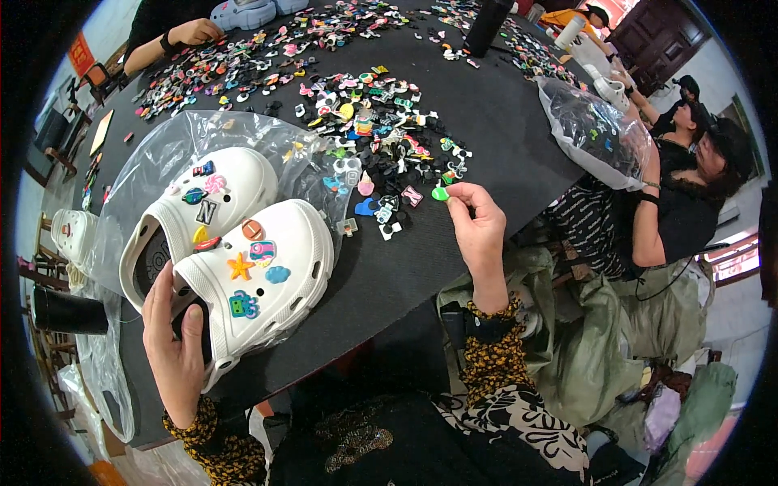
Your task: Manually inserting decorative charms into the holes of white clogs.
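Note:
Two white foam clogs lie side by side on a clear plastic bag [142,170], toes pointing up and right. My left hand [172,348] grips the opening of the nearer clog [301,243], thumb inside it. An orange starfish, a blue cloud and several other charms sit on that clog's upper. More charms dot the farther clog [251,168], among them a letter and a pink swirl. Between thumb and forefinger, my right hand [480,231] pinches a small green charm [440,193], at the near edge of a pile of loose colourful charms [397,146].
Larger heaps of charms [219,77] spread across the dark table [486,121]. A black bottle [489,28] stands at the back. Other people work along the table, one beside a bagged heap of charms [596,134] at right. Green sacks [600,324] lie below the right edge.

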`<move>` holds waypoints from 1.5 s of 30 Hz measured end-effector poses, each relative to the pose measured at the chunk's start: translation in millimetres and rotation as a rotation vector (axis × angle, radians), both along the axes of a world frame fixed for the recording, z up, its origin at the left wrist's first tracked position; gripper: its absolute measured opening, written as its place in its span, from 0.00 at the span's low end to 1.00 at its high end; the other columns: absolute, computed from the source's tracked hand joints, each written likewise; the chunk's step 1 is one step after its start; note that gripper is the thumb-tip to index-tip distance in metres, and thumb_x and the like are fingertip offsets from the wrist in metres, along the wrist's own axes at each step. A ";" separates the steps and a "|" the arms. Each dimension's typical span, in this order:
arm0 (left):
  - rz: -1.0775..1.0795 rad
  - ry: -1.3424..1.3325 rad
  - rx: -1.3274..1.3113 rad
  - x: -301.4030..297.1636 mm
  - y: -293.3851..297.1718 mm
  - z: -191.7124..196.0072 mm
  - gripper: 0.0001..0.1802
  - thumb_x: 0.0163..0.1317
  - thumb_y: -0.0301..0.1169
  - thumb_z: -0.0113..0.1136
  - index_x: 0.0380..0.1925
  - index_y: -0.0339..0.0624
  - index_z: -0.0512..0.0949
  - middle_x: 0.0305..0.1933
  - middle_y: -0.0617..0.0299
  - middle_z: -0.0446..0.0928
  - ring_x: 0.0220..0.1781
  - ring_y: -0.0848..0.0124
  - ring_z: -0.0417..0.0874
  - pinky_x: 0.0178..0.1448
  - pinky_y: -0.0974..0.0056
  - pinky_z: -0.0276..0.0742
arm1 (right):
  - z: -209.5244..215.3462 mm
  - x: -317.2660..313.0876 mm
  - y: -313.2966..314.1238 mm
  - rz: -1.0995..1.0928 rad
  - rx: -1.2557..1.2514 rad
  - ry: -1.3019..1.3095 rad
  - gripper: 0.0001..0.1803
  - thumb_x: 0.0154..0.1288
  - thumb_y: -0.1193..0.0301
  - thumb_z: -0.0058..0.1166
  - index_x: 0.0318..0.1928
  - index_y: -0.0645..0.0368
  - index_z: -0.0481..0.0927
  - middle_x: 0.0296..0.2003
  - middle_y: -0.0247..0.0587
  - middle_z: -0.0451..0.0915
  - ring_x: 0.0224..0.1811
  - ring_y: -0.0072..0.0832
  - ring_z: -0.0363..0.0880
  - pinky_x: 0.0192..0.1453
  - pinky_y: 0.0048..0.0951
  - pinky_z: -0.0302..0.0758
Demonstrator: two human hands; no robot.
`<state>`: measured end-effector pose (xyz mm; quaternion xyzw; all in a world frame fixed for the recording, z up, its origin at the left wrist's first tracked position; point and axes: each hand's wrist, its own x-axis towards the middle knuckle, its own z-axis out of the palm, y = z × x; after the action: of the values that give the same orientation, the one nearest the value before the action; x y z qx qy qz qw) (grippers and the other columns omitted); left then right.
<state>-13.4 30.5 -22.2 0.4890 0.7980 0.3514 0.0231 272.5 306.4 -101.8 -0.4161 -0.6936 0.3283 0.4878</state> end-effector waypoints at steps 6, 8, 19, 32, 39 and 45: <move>0.007 -0.038 0.004 0.8 0.4 0.7 0.27 0.68 0.32 0.53 0.65 0.35 0.66 0.60 0.45 0.72 0.60 0.58 0.74 0.66 0.57 0.66 | -2.8 1.7 1.3 0.006 0.011 -0.010 0.06 0.63 0.80 0.57 0.41 0.62 0.81 0.34 0.37 0.83 0.35 0.18 0.79 0.40 0.21 0.75; 0.009 -0.037 -0.001 2.2 0.8 2.5 0.26 0.68 0.32 0.53 0.65 0.35 0.67 0.60 0.45 0.72 0.60 0.58 0.74 0.66 0.57 0.66 | -5.2 2.6 2.7 -0.010 0.040 -0.064 0.06 0.62 0.81 0.56 0.40 0.62 0.81 0.34 0.38 0.83 0.35 0.21 0.80 0.40 0.22 0.75; 0.014 -0.034 0.001 1.3 0.1 2.9 0.26 0.68 0.32 0.54 0.65 0.37 0.67 0.60 0.46 0.72 0.61 0.58 0.74 0.65 0.57 0.66 | -3.0 0.8 4.7 0.003 0.079 -0.107 0.07 0.60 0.82 0.56 0.39 0.63 0.80 0.35 0.40 0.82 0.35 0.25 0.81 0.41 0.25 0.77; 0.006 0.013 0.019 -1.3 -0.8 1.6 0.26 0.66 0.31 0.55 0.63 0.36 0.68 0.61 0.45 0.72 0.62 0.56 0.73 0.66 0.58 0.65 | -0.1 -3.3 5.9 -0.003 0.170 -0.302 0.09 0.55 0.80 0.61 0.38 0.59 0.82 0.34 0.39 0.78 0.33 0.27 0.77 0.37 0.27 0.74; 0.006 -0.001 0.034 3.8 4.8 5.3 0.28 0.57 0.23 0.60 0.60 0.33 0.70 0.59 0.46 0.73 0.61 0.55 0.73 0.66 0.58 0.65 | 21.0 -1.7 -14.0 0.133 0.077 -0.080 0.07 0.57 0.84 0.56 0.37 0.65 0.78 0.37 0.38 0.77 0.37 0.24 0.77 0.43 0.24 0.73; -0.021 0.066 0.072 1.4 2.3 3.4 0.27 0.59 0.28 0.62 0.59 0.35 0.71 0.58 0.47 0.74 0.59 0.52 0.73 0.65 0.55 0.65 | 65.8 -40.7 -70.3 0.339 0.023 0.024 0.08 0.59 0.85 0.57 0.38 0.63 0.79 0.37 0.38 0.78 0.39 0.24 0.76 0.48 0.23 0.72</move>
<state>-12.0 32.8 -18.9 0.5091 0.7801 0.3634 -0.0170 231.8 236.1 -36.1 -0.2835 -0.7519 0.4029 0.4382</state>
